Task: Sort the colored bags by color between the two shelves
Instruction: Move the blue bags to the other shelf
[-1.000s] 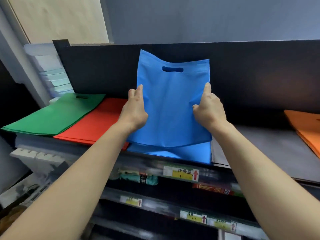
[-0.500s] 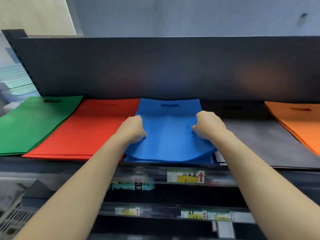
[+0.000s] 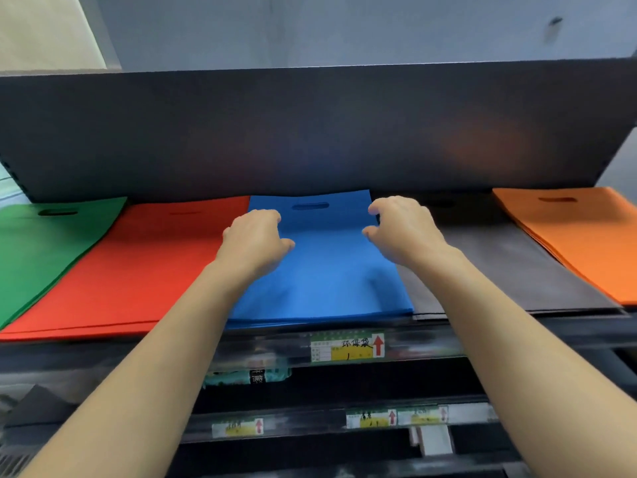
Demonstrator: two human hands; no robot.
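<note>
Found left hand and right hand apart at centre frame, one over each side edge of blue bag. Noted fingers loosely curled, thumbs clear of fingers, no fabric visibly pinched; cannot confirm contact with cloth.

Located blue bag flat on blue pile, centre of shelf, handle slot toward rear, front edge about flush with pile. Recorded outward: red bags just beside at left, green bags at far left, dark bags just beside at right, orange bags at far right. Yellow label below on shelf lip.

Judged step: laying one blue bag on its colour pile, at point of release. Next move: withdraw both hands without dragging top layer, then fetch another bag. Supply not in view. Light cloth, judged apt to slide or lift with fingers.

Against half a second ago: hands moved up bag toward handle end; front bulge gone, cloth now flat. Against a second ago: bag no longer held upright.
</note>
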